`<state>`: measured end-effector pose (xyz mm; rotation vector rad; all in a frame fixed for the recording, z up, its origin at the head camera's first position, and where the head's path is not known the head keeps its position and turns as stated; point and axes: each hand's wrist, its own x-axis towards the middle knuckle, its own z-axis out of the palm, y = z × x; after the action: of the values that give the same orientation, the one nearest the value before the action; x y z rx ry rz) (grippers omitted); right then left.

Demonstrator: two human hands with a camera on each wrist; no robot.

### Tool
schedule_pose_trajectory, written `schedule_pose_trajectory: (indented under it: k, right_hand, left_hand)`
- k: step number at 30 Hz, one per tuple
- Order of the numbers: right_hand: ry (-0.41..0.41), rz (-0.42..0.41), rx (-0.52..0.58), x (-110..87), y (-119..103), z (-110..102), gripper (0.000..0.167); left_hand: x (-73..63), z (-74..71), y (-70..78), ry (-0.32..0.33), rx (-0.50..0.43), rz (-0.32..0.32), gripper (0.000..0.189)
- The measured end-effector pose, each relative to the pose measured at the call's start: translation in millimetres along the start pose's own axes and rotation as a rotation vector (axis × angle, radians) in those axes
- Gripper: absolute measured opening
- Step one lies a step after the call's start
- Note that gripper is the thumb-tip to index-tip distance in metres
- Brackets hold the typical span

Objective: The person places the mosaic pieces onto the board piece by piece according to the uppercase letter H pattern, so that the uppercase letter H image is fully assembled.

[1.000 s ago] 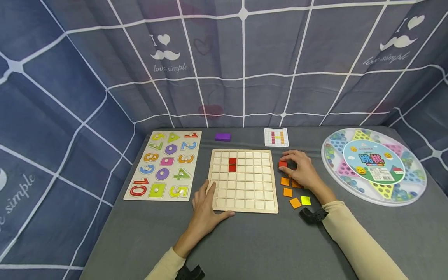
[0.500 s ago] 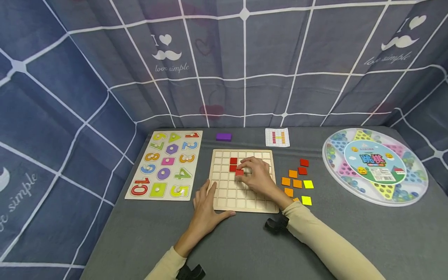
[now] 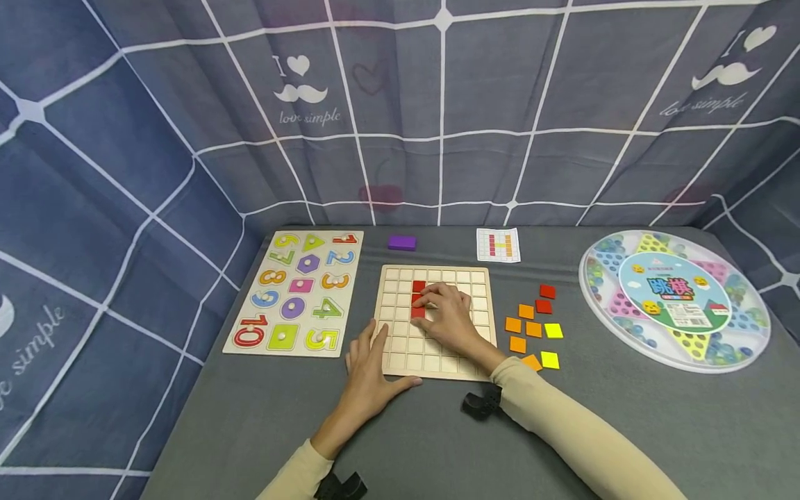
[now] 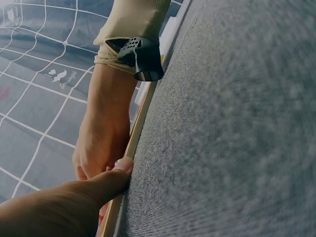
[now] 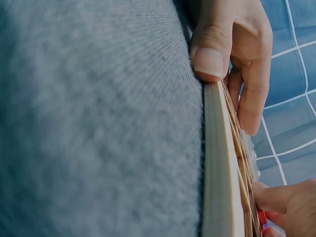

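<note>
A square wooden grid board (image 3: 400, 357) lies on the table with a column of red tiles (image 3: 419, 286) in its cells. My right hand (image 3: 448, 316) is over the middle of the board, thumb and fingertips at the lowest red tile (image 3: 417, 313) of that column. Red also shows between its thumb and fingers in the right wrist view, so it pinches this red tile (image 5: 261, 217). Along the board's left and near edges rests my left hand (image 3: 365, 382), fingers extended, thumb (image 4: 123, 165) against the near edge.
Loose red, orange (image 3: 513, 325) and yellow tiles (image 3: 553, 330) lie right of the board. Behind it are a purple block (image 3: 402, 243) and a pattern card (image 3: 498, 245). A number puzzle board (image 3: 256, 323) lies left; a round game board (image 3: 675, 292) lies far right.
My right hand has carried a red tile from the loose pile leftward onto the board, below the other red tiles. It has since shifted slightly left. My left hand has stayed in place.
</note>
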<state>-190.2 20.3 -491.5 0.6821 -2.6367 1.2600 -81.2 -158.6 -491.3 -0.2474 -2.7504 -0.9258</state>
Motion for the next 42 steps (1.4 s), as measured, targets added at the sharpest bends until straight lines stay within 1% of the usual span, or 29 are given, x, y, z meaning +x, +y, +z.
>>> schedule_pose_trajectory:
  k: [5, 12, 19, 36, 42]
  right_hand:
    - [0.001, 0.006, -0.015, -0.2, -1.8, 4.4, 0.023]
    - [0.006, 0.003, -0.025, -1.7, -1.7, 5.1, 0.024]
    - [0.01, -0.01, -0.02, -2.0, 1.2, 4.9, 0.024]
    - [0.004, 0.009, -0.028, -1.7, 0.9, 3.1, 0.021]
    - [0.01, 0.003, -0.021, -1.2, 0.7, 2.8, 0.022]
  left_hand:
    - [-2.4, -2.4, -0.1, 0.008, 0.013, 0.001, 0.109]
    - [-4.0, -2.2, -0.4, 0.001, 0.006, -0.004, 0.109]
    - [-2.9, -1.4, 0.0, -0.007, 0.002, -0.003, 0.109]
    - [-1.1, -0.5, 0.3, -0.007, 0.013, 0.009, 0.109]
    - [-0.3, -0.9, 0.7, -0.006, 0.015, 0.008, 0.109]
